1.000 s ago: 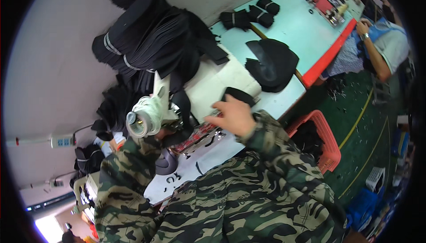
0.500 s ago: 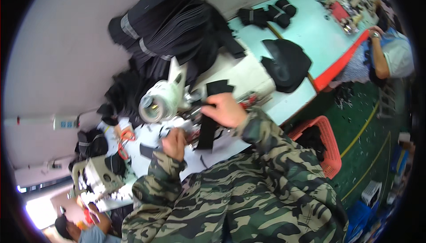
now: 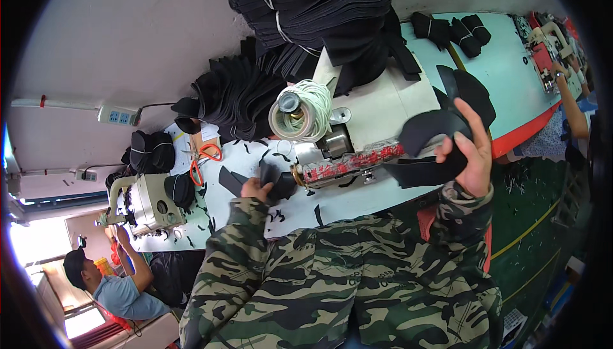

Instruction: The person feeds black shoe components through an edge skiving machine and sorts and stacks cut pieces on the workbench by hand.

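Note:
My left hand (image 3: 257,191) is closed on the edge of a black fabric piece (image 3: 281,186) at the left end of a white sewing machine (image 3: 370,110). Blur hides the exact grip. At the machine's right end, my right hand (image 3: 474,154) has its index finger raised and other fingers against a curved black fabric piece (image 3: 424,129), which looks lifted and slightly blurred. More black curved pieces (image 3: 476,94) lie just behind that hand. A red-and-clear wrapped part (image 3: 357,161) runs along the machine's near side, between my hands.
Tall bundles of tied black fabric (image 3: 319,4) stand against the wall. Orange-handled scissors (image 3: 207,152) and black scraps lie on the white table (image 3: 242,221). A second sewing machine (image 3: 153,202) stands left, near a seated person (image 3: 121,285). Another person's arm (image 3: 571,110) shows right.
The view has shifted. My right hand has left the black strip near the machine's left end and moved right to the curved pieces. My left hand now has a black piece.

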